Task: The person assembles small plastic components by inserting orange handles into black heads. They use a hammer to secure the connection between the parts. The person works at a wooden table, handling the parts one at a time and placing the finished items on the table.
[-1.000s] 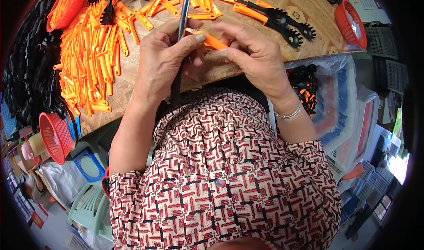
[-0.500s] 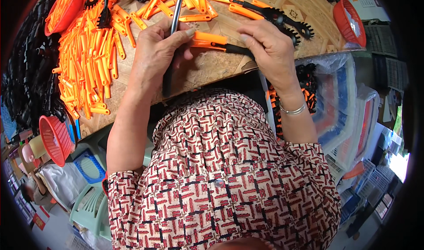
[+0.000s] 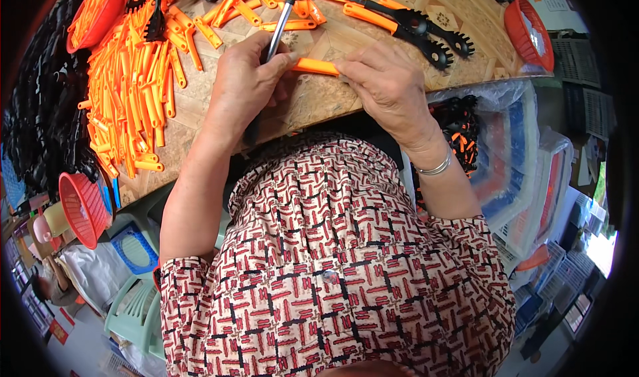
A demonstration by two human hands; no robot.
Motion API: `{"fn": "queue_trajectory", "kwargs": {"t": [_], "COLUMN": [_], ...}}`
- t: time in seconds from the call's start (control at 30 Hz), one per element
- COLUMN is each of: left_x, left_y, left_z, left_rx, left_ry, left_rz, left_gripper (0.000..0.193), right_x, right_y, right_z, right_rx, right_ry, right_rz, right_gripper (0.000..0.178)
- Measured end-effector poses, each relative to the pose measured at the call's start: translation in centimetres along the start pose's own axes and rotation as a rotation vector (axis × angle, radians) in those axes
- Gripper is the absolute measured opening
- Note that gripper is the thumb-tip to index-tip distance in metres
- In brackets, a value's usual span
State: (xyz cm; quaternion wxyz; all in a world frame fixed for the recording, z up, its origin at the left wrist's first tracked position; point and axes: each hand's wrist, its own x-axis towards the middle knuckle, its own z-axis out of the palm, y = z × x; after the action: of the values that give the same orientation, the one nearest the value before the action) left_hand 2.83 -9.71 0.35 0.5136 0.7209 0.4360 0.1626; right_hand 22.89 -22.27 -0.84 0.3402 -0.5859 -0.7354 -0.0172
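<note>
My left hand [image 3: 249,77] is closed round a hammer [image 3: 280,29] with a dark head, a metal shaft and a black grip. Its thumb and fingers also pinch one end of an orange plastic handle [image 3: 316,66]. The handle lies level between both hands, above the table's near edge. At its other end my right hand [image 3: 386,87] is closed, fingertips pressed on it. Whatever else sits in the right palm is hidden. Beyond the right hand lie black toothed pasta servers [image 3: 436,54], some joined to orange handles.
Loose orange handles [image 3: 136,97] are heaped on the wooden table [image 3: 333,100], left of my hands. Red baskets stand at the far left, the lower left [image 3: 83,210] and far right [image 3: 529,34]. Black and orange utensils [image 3: 459,117] fill a spot below the table's right edge.
My right hand has moved left and inward along the orange handle; the black stem seen beyond it is now hidden. The hammer's head has come lower and further into view.
</note>
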Motion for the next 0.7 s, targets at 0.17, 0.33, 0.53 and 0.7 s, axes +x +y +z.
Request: {"fn": "queue_trajectory", "kwargs": {"t": [0.17, 0.33, 0.53, 0.7], "left_x": [-0.2, 0.5, 1.0, 1.0], "left_y": [-0.9, 0.3, 0.4, 1.3], "left_z": [0.3, 0.1, 0.5, 0.5], "left_rx": [0.441, 0.442, 0.595, 0.472], "left_ry": [0.134, 0.053, 0.026, -0.04], "left_rz": [0.345, 0.264, 0.408, 0.301], "left_gripper": [0.024, 0.027, 0.029, 0.028], "right_x": [0.4, -0.4, -3.5, -5.9], "right_y": [-0.3, -1.8, -2.1, -0.9], "right_z": [-0.1, -1.4, -3.5, -1.2], "right_rx": [-0.069, -0.156, 0.122, 0.659], "right_ry": [-0.099, -0.119, -0.306, -0.362], "right_rz": [-0.019, 0.139, 0.536, 0.845], "right_gripper": [0.008, 0.014, 0.025, 0.017]}}
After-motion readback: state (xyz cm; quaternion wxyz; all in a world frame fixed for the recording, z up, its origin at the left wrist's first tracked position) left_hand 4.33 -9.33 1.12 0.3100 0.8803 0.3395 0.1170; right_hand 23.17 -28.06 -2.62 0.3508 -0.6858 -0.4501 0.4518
